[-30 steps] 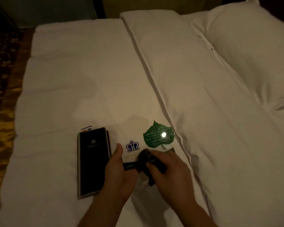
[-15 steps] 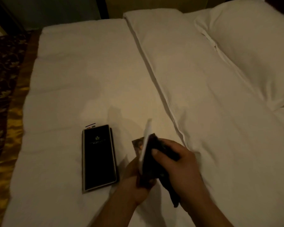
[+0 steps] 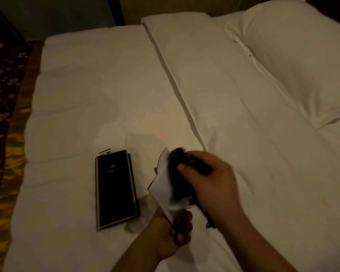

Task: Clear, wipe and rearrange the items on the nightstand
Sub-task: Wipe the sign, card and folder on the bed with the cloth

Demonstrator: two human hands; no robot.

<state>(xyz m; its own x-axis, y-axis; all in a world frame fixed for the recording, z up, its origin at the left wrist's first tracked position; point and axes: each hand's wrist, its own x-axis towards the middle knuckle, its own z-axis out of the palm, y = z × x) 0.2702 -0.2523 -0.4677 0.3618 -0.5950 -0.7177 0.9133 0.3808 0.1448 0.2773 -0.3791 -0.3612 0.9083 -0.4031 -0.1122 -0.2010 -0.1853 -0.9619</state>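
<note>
Over the white bed (image 3: 126,95) my left hand (image 3: 175,234) grips the lower edge of a white card (image 3: 162,185), holding it tilted with its plain back toward me. My right hand (image 3: 210,185) holds a dark cloth (image 3: 177,173) bunched in its fingers and presses it against the card's face. The cloth is blurred. A black folder (image 3: 115,188) with a small pale emblem lies flat on the bed just left of my hands. The nightstand is out of view.
A folded white duvet (image 3: 234,114) runs down the right half of the bed, with a pillow (image 3: 302,55) at the upper right. A patterned gold and dark runner (image 3: 6,134) lies along the left edge. A small dark strip (image 3: 104,152) sits above the folder.
The card has been turned from its printed leaf side to its plain back and tilted up. My right hand with the cloth has moved up over the card.
</note>
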